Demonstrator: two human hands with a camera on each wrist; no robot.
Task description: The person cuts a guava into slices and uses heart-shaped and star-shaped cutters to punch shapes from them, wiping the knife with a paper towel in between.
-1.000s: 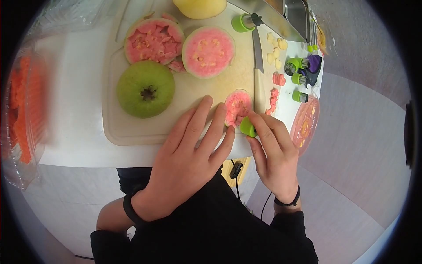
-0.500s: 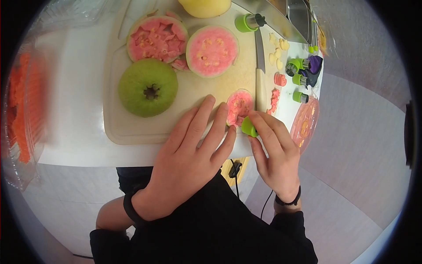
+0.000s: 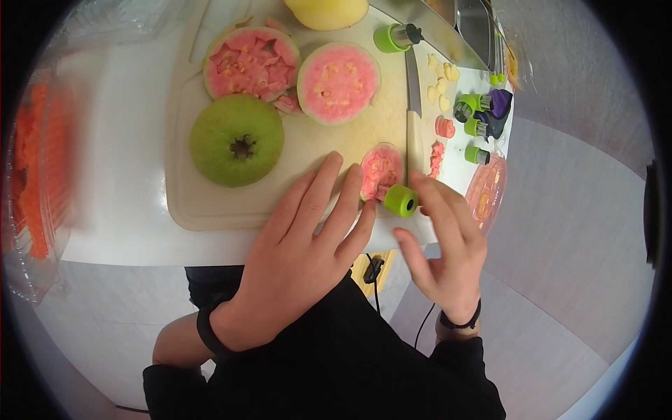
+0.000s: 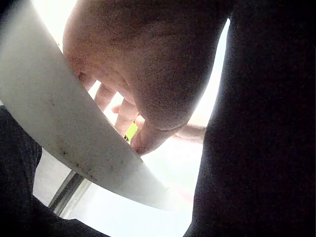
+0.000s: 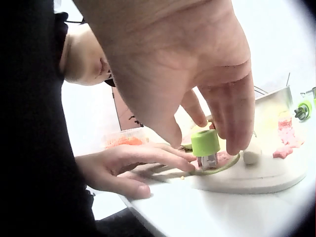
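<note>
A small cutter with a green cap [image 3: 401, 201] and a metal blade stands upright on a pink guava slice [image 3: 381, 168] at the right front of the cutting board [image 3: 203, 210]. Pieces have been cut from that slice's flesh. My right hand [image 3: 448, 245] is spread around the cutter, thumb and fingers apart from the cap in the right wrist view. Flat over the board's front edge lies my left hand [image 3: 301, 259], its fingers straight and the fingertips at the slice's left rim. Beside the slice lies a knife [image 3: 414, 87].
A green guava piece [image 3: 236, 140], a whole pink slice [image 3: 339, 84] and a star-cut slice [image 3: 250, 63] lie on the board with another cutter [image 3: 396, 36]. Cut shapes [image 3: 437, 159] and several cutters [image 3: 477, 155] are to the right. A clear box of orange pieces [image 3: 35, 175] stands left.
My right thumb and fingers have let go of the cutter and spread away to the right, leaving it standing on the slice. The left hand stays in place.
</note>
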